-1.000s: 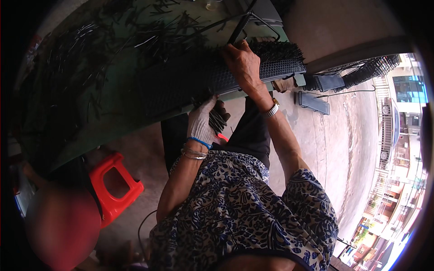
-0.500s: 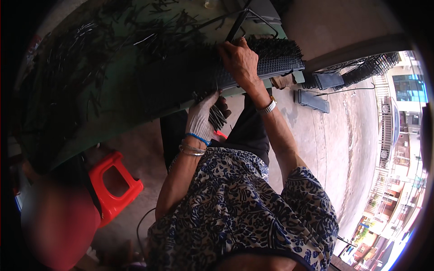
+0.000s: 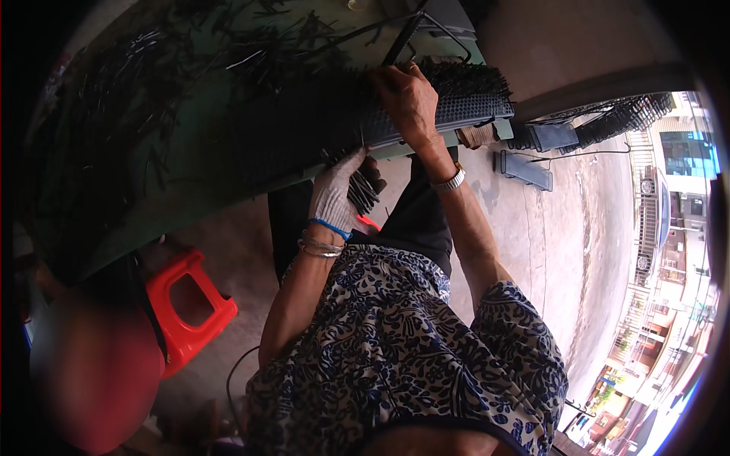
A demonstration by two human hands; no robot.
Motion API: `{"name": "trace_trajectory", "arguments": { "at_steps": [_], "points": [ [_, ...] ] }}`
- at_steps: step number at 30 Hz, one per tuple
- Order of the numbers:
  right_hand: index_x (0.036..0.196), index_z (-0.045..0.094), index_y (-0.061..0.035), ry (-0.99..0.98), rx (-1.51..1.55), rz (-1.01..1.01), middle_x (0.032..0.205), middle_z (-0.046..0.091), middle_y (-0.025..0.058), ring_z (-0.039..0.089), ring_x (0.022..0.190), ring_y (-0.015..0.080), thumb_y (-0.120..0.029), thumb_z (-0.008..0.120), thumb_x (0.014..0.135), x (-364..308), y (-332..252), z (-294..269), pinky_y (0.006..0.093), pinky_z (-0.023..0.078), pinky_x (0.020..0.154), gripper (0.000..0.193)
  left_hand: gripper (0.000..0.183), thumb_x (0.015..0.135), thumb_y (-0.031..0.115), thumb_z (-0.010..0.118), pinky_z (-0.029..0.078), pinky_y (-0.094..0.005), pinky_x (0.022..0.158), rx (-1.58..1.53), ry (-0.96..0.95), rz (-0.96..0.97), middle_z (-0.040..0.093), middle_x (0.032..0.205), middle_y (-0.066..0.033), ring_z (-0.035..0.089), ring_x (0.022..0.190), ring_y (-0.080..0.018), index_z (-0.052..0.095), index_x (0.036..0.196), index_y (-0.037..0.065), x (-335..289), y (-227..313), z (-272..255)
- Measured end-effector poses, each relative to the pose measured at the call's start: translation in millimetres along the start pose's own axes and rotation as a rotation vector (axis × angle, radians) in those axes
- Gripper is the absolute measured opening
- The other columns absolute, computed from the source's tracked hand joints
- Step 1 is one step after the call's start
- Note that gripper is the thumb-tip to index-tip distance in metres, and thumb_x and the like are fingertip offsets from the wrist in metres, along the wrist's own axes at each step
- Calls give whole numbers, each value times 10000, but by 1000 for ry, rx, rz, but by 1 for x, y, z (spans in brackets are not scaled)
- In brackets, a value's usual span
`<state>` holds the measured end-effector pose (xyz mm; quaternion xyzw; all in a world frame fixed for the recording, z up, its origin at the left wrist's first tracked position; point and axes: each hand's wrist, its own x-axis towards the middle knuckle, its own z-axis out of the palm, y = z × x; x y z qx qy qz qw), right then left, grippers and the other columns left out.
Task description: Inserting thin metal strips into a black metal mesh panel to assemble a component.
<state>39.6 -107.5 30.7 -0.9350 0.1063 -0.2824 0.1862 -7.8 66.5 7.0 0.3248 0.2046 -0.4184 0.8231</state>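
Bristle mat [image 3: 456,106] under right hand [image 3: 407,99], grip clamped; gloved left hand [image 3: 334,194] clutches pins [image 3: 363,190].

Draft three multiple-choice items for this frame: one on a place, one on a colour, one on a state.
1. Where does the red plastic stool stand?
A. on the green table
B. on the floor at the person's left
C. beside the parked car

2. What colour is the band at the cuff of the glove on the left hand?
A. blue
B. yellow
C. pink

3. What is the right hand doing?
A. hanging free
B. resting on the black bristled strip
C. gripping the stool

Answers: 1 B, it sits low on the left below the green table. 2 A, a blue band circles the wrist. 3 B, the hand lies over the strip's top.
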Motion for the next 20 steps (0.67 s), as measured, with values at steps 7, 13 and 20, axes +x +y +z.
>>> {"name": "trace_trajectory", "arguments": {
  "at_steps": [7,13,20],
  "points": [
    [915,691,-116,-26,3,-23,849,628,109,625,821,302,-262,660,845,8,4,3,390,506,688,164,129,919,209,646,589,-362,639,-4,-41,11,646,804,-30,649,704,-160,663,959,88,3,0,-5],
    [901,687,-132,5,-33,-24,842,623,120,627,810,311,-260,638,847,11,4,6,405,506,675,148,151,891,162,670,590,-328,603,-50,-14,19,655,775,-65,647,656,-165,668,966,31,-3,2,2],
    [934,701,-159,-88,-99,-25,889,625,153,634,846,331,-281,628,845,14,-4,8,406,515,700,168,170,898,186,665,597,-347,608,-36,-19,35,660,793,-67,662,676,-180,668,992,45,-1,0,0]
  ]
}}
